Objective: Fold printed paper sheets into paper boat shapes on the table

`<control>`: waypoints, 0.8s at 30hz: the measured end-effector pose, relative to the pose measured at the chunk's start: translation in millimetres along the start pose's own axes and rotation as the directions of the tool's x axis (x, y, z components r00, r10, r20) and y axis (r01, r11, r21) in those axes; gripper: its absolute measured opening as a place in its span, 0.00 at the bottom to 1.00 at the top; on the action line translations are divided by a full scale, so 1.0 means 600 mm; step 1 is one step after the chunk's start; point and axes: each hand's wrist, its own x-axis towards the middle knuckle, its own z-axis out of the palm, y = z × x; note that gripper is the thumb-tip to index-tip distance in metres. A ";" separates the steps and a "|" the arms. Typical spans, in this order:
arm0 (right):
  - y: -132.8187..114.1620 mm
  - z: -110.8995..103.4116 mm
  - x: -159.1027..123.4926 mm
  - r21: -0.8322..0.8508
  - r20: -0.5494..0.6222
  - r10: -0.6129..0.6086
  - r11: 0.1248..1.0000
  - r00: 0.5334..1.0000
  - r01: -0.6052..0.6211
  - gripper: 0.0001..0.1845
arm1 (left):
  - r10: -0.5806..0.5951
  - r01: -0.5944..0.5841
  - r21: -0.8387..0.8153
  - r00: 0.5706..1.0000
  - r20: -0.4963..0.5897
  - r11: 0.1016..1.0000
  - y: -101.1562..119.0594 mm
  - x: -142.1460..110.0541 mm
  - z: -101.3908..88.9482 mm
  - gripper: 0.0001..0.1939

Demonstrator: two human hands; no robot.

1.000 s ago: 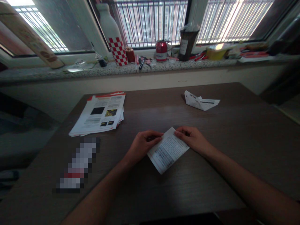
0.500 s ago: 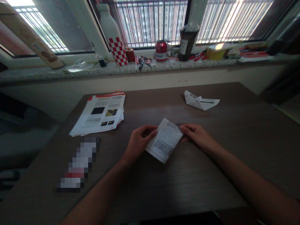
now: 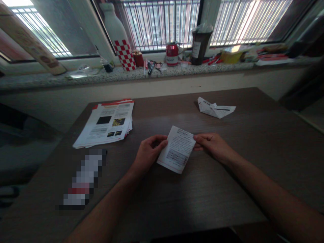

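Between my hands is a folded sheet of printed paper (image 3: 178, 148), tilted, its text side facing me. My left hand (image 3: 152, 150) pinches its left edge between thumb and fingers. On the opposite side, the thumb and fingers of my right hand (image 3: 210, 145) are closed on the upper right corner. The fingertips behind the sheet are hidden. Farther back on the table, to the right, lies a folded paper boat (image 3: 217, 109) made of printed paper.
A stack of printed sheets (image 3: 106, 123) lies at the table's back left. Nearer me is a pixelated, phone-shaped object (image 3: 83, 179). The stone windowsill (image 3: 136, 76) beyond holds a checkered bottle (image 3: 124, 54), a red can (image 3: 172, 54), a dark lidded cup (image 3: 199, 45) and a yellow container (image 3: 231, 55).
The folded paper has turned slightly in my hands, so its edges stand a little more upright. Both hands keep their hold. The whole view has shifted slightly.
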 end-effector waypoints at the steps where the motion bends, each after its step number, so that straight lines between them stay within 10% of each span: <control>1: 0.000 -0.001 0.000 -0.004 -0.002 -0.001 1.000 1.000 0.001 0.19 | 0.000 0.000 -0.007 1.000 0.017 1.000 0.000 0.000 0.000 0.16; 12: -0.038 -0.009 -0.008 -0.393 -0.024 -0.167 0.908 0.986 0.145 0.19 | 0.003 -0.005 0.020 0.996 0.091 1.000 -0.010 0.003 0.007 0.12; 24: -0.004 -0.002 -0.002 -0.055 0.000 -0.068 0.996 0.998 0.068 0.21 | 0.037 -0.037 0.006 0.999 0.006 0.999 -0.011 0.001 0.009 0.13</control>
